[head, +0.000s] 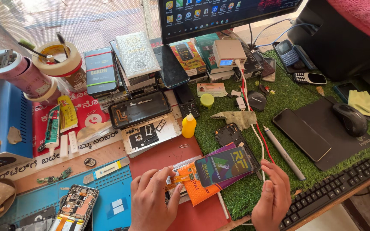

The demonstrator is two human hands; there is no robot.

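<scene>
The left hand (pixel 153 199) is pinching the left end of an orange packet (pixel 193 184) at six o'clock on the bench, fingers closed on it. A purple box (pixel 223 166) is lying across the packet. The right hand (pixel 273 196) is curling loosely beside the box, touching a white cable (pixel 258 137); whether it is gripping is unclear. A yellow bottle (pixel 189 125) is standing at twelve o'clock from the packet.

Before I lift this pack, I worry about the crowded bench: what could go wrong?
The yellow squeeze bottle stands upright close behind the phone display pack under your left hand; a sweep might topple it. The red and white wires run past your right hand and could snag.
</scene>
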